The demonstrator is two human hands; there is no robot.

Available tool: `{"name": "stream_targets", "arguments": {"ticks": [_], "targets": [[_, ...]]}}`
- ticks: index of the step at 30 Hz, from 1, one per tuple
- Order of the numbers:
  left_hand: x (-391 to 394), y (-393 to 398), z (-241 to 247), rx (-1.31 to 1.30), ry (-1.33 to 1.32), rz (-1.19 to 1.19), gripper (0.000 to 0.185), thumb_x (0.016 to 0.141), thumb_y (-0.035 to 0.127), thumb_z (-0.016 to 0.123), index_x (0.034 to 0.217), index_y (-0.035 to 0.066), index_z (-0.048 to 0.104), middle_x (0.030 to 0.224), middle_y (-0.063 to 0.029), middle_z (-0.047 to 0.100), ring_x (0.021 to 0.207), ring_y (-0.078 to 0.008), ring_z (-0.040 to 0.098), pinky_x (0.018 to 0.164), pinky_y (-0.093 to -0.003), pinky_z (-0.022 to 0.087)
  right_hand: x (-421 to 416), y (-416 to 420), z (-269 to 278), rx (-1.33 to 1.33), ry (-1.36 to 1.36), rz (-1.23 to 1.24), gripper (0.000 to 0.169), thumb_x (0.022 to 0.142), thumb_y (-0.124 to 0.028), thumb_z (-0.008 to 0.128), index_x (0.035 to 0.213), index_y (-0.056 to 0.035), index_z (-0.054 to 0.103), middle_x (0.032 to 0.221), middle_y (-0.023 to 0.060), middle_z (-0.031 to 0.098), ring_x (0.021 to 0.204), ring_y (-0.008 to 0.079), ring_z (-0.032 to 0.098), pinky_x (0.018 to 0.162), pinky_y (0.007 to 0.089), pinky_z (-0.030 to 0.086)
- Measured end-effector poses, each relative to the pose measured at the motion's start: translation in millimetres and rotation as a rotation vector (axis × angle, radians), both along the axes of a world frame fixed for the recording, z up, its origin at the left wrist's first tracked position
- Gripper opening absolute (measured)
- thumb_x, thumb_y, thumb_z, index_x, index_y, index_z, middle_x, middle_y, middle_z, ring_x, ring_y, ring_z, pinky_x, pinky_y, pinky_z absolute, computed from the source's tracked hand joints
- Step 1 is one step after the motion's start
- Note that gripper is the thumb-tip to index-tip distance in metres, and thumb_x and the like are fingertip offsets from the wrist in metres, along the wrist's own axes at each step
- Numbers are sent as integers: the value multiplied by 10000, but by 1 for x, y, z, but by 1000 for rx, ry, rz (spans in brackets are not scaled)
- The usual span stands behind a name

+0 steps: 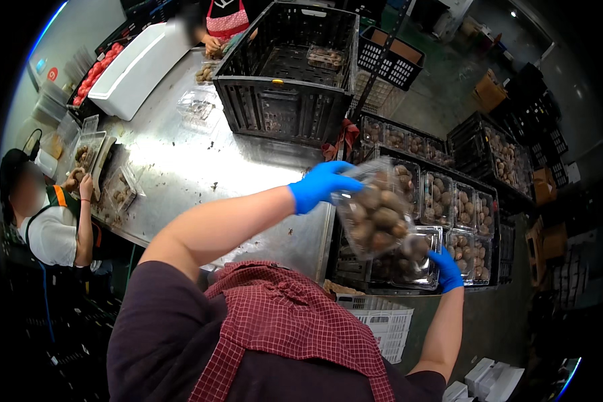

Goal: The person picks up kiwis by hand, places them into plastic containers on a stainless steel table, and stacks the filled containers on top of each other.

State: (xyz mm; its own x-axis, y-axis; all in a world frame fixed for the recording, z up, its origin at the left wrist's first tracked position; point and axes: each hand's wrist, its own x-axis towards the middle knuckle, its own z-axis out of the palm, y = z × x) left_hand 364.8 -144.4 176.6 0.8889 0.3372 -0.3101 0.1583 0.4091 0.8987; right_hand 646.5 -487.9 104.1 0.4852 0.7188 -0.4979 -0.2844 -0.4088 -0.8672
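My left hand [324, 186], in a blue glove, grips a clear plastic clamshell [374, 216] filled with round brown tubers. This box is tilted and blurred above the near left part of a black plastic crate [382, 290]. At the crate's near side, my right hand [447, 270], also gloved in blue, has its fingers on the edge of another clamshell [424, 274] of tubers. The raised box partly covers that second one. Several filled clamshells [436, 198] stand in rows in the same crate, their lids facing up.
A large black crate [281, 110] with one clamshell inside stands on the steel table [241, 216]. At left, a co-worker [55, 221] handles tubers beside a scale; another person's hand [212, 46] is at the far end. A white crate [382, 326] sits below the table edge.
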Motion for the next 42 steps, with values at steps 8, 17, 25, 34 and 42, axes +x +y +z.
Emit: {"name": "stream_targets", "arguments": {"ticks": [8, 17, 25, 34, 42], "targets": [[-160, 91, -85, 47, 387, 292, 494, 846, 213, 673, 1306, 75, 557, 1188, -61, 624, 1028, -207, 626, 818, -367, 531, -13, -21, 13, 142, -10, -295, 520, 824, -36, 636, 1332, -15, 529, 1209, 91, 645, 1095, 225, 632, 923, 349, 524], [-232, 185, -145, 178, 595, 191, 543, 775, 270, 779, 1257, 77, 617, 1147, -104, 645, 1000, -224, 621, 786, -378, 497, -118, 109, 132, 482, 68, -84, 608, 837, -131, 641, 1401, -19, 443, 1337, 146, 542, 1201, 288, 572, 1005, 443, 502], [-192, 229, -209, 406, 477, 508, 769, 805, 342, 777, 1435, 81, 421, 1300, -183, 546, 1199, -277, 525, 985, -428, 445, -207, 312, -67, 429, 403, -140, 451, 841, -85, 684, 1271, -30, 559, 1126, 99, 643, 1022, 238, 645, 870, 392, 554], [-214, 140, -283, 363, 283, 744, 705, 953, 191, 629, 1534, 88, 244, 1357, -132, 503, 1133, -205, 527, 918, -354, 487, -229, 381, -161, 28, -307, -102, 482, 822, -272, 752, 1212, -44, 584, 1123, 180, 660, 999, 312, 651, 837, 406, 541], [-157, 193, -221, 1265, 363, 566, 741, 820, 246, 747, 1435, 11, 409, 1403, -257, 448, 1294, -357, 442, 1084, -458, 357, -246, 339, -66, 311, -565, -19, 547, 807, -228, 730, 1270, -28, 517, 1214, 198, 571, 1045, 322, 606, 894, 413, 505]]}}
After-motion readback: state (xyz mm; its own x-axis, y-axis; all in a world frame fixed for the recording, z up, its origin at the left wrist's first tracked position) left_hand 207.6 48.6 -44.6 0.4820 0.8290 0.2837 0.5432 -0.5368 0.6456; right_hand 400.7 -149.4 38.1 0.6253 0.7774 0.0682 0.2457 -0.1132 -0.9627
